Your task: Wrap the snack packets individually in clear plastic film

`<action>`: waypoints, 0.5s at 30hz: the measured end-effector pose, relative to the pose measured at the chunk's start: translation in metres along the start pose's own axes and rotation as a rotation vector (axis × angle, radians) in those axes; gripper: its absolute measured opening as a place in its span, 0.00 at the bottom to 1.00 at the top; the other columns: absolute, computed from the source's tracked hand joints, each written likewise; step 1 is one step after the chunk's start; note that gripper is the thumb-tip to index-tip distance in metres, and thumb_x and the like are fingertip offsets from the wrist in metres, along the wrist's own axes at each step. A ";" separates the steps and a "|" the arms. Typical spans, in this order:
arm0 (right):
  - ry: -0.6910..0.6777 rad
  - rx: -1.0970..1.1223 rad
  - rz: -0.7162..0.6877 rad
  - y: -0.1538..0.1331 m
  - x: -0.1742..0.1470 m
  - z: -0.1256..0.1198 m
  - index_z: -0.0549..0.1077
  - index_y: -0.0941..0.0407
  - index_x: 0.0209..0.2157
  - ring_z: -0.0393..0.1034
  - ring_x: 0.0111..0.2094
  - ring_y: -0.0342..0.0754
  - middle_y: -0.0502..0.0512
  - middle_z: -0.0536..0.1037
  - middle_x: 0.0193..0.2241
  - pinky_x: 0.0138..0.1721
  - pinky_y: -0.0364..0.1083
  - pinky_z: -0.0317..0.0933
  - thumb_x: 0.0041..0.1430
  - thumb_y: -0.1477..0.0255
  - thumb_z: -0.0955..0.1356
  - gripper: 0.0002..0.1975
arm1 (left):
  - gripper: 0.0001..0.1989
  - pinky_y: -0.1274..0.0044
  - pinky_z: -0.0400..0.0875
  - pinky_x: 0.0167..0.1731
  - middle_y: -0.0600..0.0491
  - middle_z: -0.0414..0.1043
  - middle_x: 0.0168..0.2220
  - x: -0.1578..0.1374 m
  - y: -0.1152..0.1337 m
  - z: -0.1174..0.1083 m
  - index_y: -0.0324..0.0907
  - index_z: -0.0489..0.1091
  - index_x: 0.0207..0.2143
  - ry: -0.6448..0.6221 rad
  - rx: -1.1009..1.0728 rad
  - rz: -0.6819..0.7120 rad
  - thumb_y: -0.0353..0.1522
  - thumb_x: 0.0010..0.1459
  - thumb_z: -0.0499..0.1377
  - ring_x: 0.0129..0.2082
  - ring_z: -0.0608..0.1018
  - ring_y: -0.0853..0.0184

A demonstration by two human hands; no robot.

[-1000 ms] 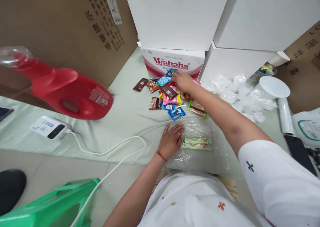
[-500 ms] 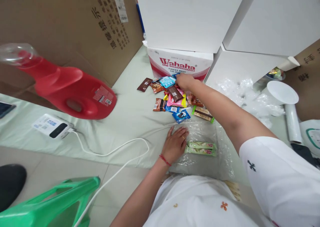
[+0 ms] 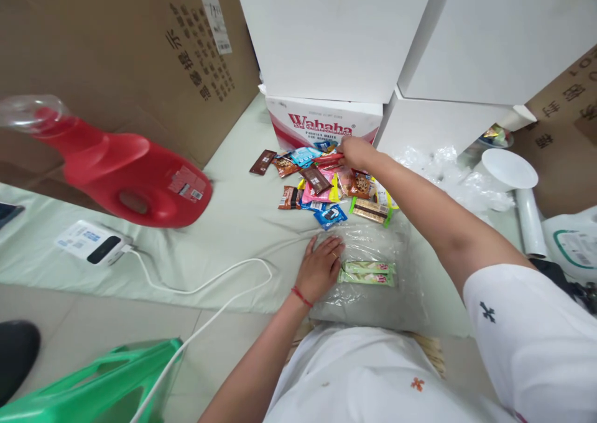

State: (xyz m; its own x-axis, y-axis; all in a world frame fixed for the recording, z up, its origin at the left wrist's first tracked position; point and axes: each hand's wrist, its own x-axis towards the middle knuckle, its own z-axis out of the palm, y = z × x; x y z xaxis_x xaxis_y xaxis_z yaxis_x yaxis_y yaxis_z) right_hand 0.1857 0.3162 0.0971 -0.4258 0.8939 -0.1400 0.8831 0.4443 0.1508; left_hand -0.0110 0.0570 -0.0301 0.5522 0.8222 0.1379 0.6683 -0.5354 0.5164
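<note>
My left hand (image 3: 321,264) lies flat with its fingers stretched on a clear plastic bag (image 3: 364,308). Just right of its fingertips, two green-wrapped snack bars (image 3: 368,274) lie side by side at the bag. Farther forward, my right hand (image 3: 357,153) is closed on a red snack packet (image 3: 329,159) over a pile of small wrapped snacks. In that pile are a brown packet (image 3: 317,179), a light blue packet (image 3: 305,156), a pink packet (image 3: 313,193), a blue packet (image 3: 330,216) and a green-edged biscuit packet (image 3: 370,211). My right fingertips are partly hidden.
Behind the pile stands a Wahaba carton (image 3: 321,121) under white boxes. At left are a red bottle (image 3: 135,174), a white device (image 3: 93,242) with a cable and a green stool (image 3: 93,385). Crumpled plastic (image 3: 438,174) and a white bowl (image 3: 508,168) are at right.
My right hand has drawn back slightly from the carton and now has a red packet in its fingers. More packets show under my forearm. My left hand stays on the bag; the view has shifted slightly.
</note>
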 end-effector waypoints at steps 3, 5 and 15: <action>0.058 -0.011 -0.060 -0.009 0.006 0.012 0.80 0.59 0.47 0.63 0.55 0.63 0.66 0.73 0.54 0.49 0.52 0.62 0.61 0.69 0.68 0.15 | 0.21 0.55 0.47 0.72 0.51 0.69 0.65 -0.001 -0.001 0.002 0.49 0.70 0.60 0.005 0.011 0.003 0.29 0.67 0.53 0.67 0.68 0.62; 0.076 -0.057 -0.077 -0.019 0.012 0.019 0.81 0.59 0.45 0.58 0.59 0.65 0.66 0.72 0.56 0.53 0.56 0.60 0.61 0.71 0.67 0.14 | 0.21 0.55 0.47 0.72 0.51 0.69 0.65 -0.001 -0.002 0.003 0.48 0.70 0.60 0.009 0.015 0.007 0.29 0.67 0.53 0.67 0.68 0.62; 0.111 -0.023 0.020 -0.034 0.001 0.002 0.78 0.65 0.47 0.61 0.57 0.64 0.72 0.72 0.53 0.49 0.54 0.63 0.64 0.80 0.59 0.18 | 0.21 0.55 0.47 0.72 0.52 0.69 0.65 0.000 0.000 0.002 0.49 0.70 0.60 0.000 0.012 -0.002 0.29 0.67 0.53 0.67 0.68 0.63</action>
State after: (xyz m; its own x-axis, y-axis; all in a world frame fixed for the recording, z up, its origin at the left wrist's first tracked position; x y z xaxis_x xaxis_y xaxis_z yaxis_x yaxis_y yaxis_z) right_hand 0.1560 0.3017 0.0901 -0.4284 0.9032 -0.0276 0.8876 0.4263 0.1747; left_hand -0.0102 0.0565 -0.0314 0.5510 0.8233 0.1368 0.6752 -0.5360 0.5068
